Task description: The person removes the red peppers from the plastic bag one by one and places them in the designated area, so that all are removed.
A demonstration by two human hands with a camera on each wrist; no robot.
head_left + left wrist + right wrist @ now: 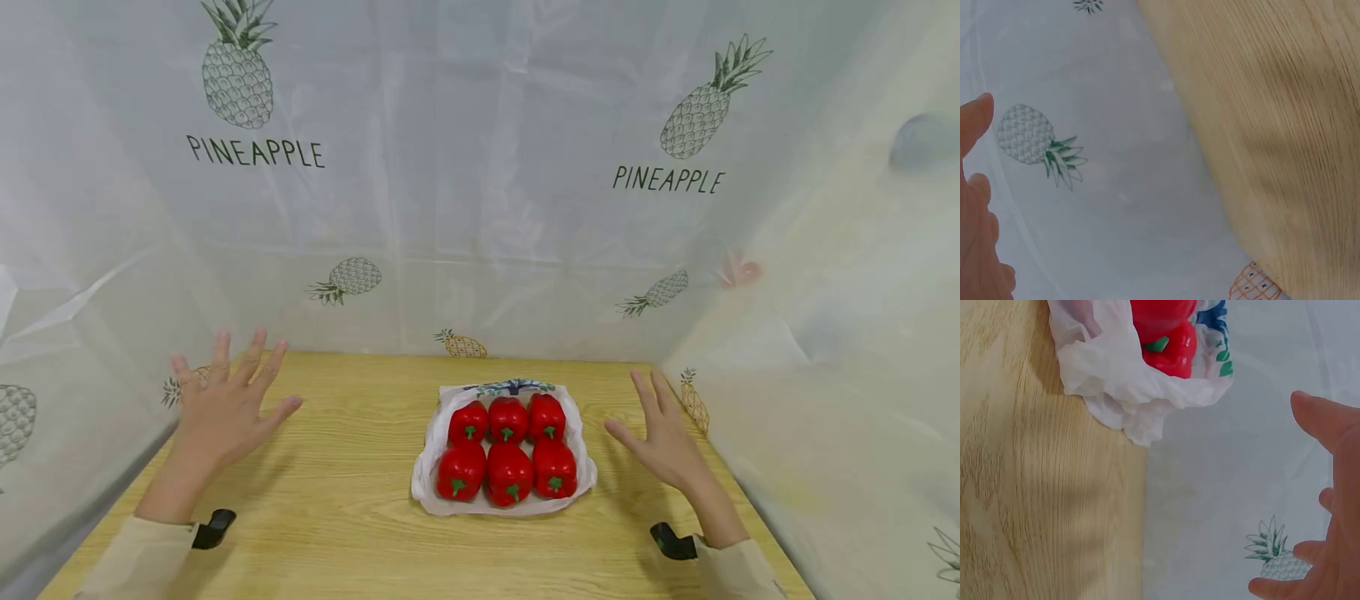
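- The left hand (pixel 225 408) hovers over the surface (pixel 345 500), well to the left of the bag (pixel 442 492), fingers spread wide and straight, gripping nothing.
- Left of that hand the surface ends at a pineapple-print sheet (pixel 90 333); the left wrist view shows this sheet edge running just beside the fingertips (pixel 975 115).
- Between the left hand and the bag lies a broad strip of bare wood, so there is open room on that side.
- The bag, white and rumpled, sits right of the surface's middle and holds six red peppers (pixel 508 450) in two rows of three, green stems facing the person; its long side runs left to right.
- The right hand (pixel 667 442) hovers near the bag's right rim, plainly nearer to it than the left hand is, fingers straight and loosely spread, holding nothing.
- Right of the bag the room is tight: the side sheet (pixel 787 433) rises just beyond the right hand.
- Behind the bag only a narrow strip of wood remains before the back sheet.
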